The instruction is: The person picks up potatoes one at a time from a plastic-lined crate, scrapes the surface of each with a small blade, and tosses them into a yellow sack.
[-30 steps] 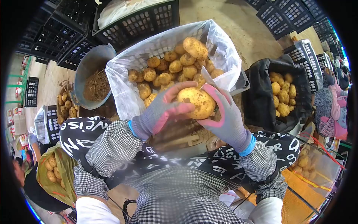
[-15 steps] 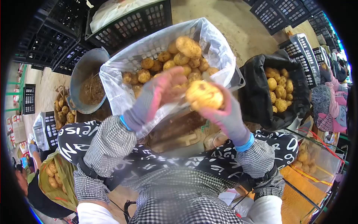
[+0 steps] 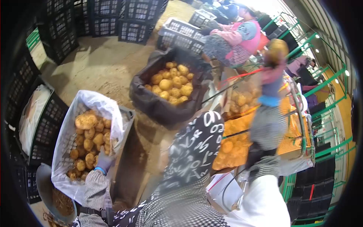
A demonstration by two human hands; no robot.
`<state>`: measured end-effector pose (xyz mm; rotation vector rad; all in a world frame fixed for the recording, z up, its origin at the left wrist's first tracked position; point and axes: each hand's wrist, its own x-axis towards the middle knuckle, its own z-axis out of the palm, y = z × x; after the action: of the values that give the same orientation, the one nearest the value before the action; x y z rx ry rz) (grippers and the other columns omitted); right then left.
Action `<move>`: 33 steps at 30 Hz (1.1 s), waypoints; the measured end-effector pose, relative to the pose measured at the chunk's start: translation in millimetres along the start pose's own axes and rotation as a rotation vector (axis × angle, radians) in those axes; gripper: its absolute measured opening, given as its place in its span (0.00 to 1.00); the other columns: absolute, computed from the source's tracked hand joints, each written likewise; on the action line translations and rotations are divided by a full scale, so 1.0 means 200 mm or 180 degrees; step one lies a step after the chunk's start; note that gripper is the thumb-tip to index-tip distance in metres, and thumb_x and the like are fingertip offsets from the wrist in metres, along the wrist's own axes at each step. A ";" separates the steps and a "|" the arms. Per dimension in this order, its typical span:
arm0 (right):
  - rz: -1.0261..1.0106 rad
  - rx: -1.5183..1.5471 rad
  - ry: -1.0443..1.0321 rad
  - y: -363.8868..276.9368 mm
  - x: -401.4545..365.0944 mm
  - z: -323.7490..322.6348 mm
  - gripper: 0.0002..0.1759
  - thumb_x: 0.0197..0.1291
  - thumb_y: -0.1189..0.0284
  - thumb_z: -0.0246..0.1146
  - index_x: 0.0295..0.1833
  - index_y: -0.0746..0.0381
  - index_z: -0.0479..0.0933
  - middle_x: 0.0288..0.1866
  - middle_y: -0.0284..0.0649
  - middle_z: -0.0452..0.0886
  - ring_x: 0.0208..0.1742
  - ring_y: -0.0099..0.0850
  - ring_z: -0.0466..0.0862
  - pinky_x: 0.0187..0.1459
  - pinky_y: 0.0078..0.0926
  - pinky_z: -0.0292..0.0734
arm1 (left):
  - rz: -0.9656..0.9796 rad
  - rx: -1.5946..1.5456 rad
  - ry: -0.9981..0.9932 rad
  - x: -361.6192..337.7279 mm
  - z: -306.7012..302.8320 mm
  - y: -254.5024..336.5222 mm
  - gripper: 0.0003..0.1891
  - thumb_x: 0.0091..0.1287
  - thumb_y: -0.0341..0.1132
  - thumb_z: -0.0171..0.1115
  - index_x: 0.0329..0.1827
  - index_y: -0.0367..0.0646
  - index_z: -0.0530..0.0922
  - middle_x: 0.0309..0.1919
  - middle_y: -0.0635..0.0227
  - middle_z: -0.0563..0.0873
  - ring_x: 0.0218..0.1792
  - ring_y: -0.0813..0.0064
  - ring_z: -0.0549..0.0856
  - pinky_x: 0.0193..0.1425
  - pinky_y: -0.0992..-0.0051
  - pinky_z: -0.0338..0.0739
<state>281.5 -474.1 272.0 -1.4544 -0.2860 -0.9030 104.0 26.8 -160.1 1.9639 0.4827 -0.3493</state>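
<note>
My left hand (image 3: 104, 161), in a grey glove with a blue wristband, reaches into the lined crate (image 3: 60, 153) at the left. Its fingers close around a potato (image 3: 107, 148) at the crate's inner right side; part of the grip is hidden. Raised far to the right, my right hand (image 3: 272, 77) is smeared by motion and grips a large potato (image 3: 277, 51). Under that arm are an orange mesh sack (image 3: 242, 145) and bagged potatoes (image 3: 241, 99). A loose pile of potatoes (image 3: 88, 133) fills much of the lined crate.
A black-lined crate (image 3: 149, 102) holding yellow potatoes (image 3: 174, 84) stands ahead. Stacked black crates (image 3: 56, 34) line the back left, and a grey bucket (image 3: 45, 181) sits at lower left. Beyond the black-lined crate sits a person in pink (image 3: 251, 36). Green metal rails (image 3: 321, 109) run along the right.
My view has swung to the right. My right hand has carried the large potato from above the lined crate up to the far right. My left hand has lowered into the potatoes.
</note>
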 end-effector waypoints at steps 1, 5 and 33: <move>-0.0234 -0.0596 0.0139 -0.01 0.14 -0.15 0.23 0.72 0.66 0.53 0.69 0.63 0.70 0.68 0.44 0.73 0.68 0.37 0.74 0.69 0.33 0.72 | 0.0248 -0.0023 0.0188 0.03 0.01 -0.22 0.51 0.49 0.41 0.78 0.73 0.28 0.59 0.50 0.50 0.84 0.49 0.61 0.84 0.55 0.68 0.79; -0.0483 -0.3083 0.0267 0.12 0.32 -0.61 0.22 0.69 0.71 0.53 0.68 0.63 0.72 0.67 0.44 0.75 0.67 0.38 0.75 0.68 0.34 0.71 | 0.0223 -0.0300 -0.0443 -0.22 -0.14 0.16 0.14 0.61 0.42 0.66 0.39 0.38 0.85 0.29 0.67 0.86 0.31 0.77 0.81 0.37 0.69 0.77; -0.0769 -0.1870 -0.4738 0.77 -1.59 0.78 0.17 0.48 0.82 0.65 0.45 0.58 0.78 0.44 0.42 0.81 0.45 0.46 0.82 0.44 0.39 0.78 | 0.0953 0.0571 0.0551 -0.66 0.11 0.45 0.23 0.65 0.38 0.61 0.63 0.41 0.76 0.53 0.55 0.82 0.49 0.56 0.84 0.47 0.62 0.81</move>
<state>232.0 -237.9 -28.6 -2.4732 -1.3831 0.1399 31.3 -51.0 -40.7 2.2148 0.2664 -0.0330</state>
